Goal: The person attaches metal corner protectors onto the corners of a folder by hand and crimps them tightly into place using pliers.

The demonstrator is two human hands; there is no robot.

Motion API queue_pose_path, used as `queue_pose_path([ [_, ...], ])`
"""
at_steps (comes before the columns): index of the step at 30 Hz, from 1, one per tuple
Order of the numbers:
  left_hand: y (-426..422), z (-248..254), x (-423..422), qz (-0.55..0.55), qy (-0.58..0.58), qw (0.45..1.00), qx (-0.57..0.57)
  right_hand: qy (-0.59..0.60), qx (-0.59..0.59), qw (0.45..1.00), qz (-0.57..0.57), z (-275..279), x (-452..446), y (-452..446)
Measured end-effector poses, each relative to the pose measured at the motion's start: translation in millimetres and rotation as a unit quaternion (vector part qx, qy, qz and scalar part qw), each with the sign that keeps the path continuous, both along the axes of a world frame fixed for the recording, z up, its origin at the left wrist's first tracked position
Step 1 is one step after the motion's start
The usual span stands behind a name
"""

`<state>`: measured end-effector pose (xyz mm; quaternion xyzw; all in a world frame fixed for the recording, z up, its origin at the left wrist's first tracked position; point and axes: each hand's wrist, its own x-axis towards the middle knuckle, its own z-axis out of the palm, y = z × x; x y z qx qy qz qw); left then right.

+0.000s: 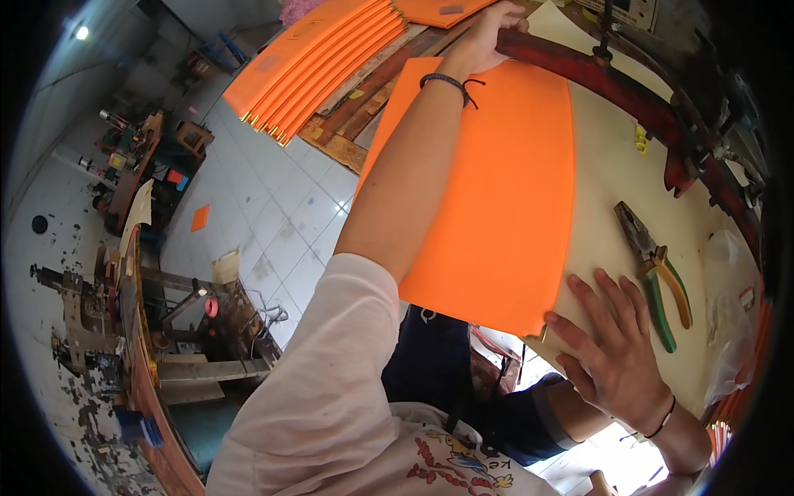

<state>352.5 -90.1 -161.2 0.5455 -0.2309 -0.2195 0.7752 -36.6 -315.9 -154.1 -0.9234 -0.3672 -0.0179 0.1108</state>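
Note:
A large orange sheet or folder point(496, 198) lies at an angle on the cream work surface point(604, 182), its near end reaching past the edge. My left hand point(490, 40) is at its far end, beside the tip of a red metal bar point(571, 62); its fingers look curled, and what they grip is hidden. Palm down, my right hand point(610, 343) has its fingers spread on the surface, one fingertip touching the near right corner of the sheet by a small gold metal piece point(542, 333). Pliers with green and yellow handles point(657, 277) lie just beyond it.
A fanned stack of orange pieces with gold-coloured corners point(314, 62) sits at the upper left on wooden slats point(343, 153). Clear plastic point(732, 314) lies at the right edge. Machinery point(78, 306) and a workbench stand across the tiled floor point(273, 215) to the left.

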Motion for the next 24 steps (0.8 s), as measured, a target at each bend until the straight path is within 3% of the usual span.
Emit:
queue_pose_path([
  [20, 2, -1, 2, 0.002, -0.001, 1.000, 0.003, 0.010, 0.015, 1.000, 0.010, 1, 1, -2],
  [24, 0, -1, -7, 0.079, -0.020, 0.995, 0.051, 0.014, 0.009, 1.000, 0.008, 2, 1, -2],
])
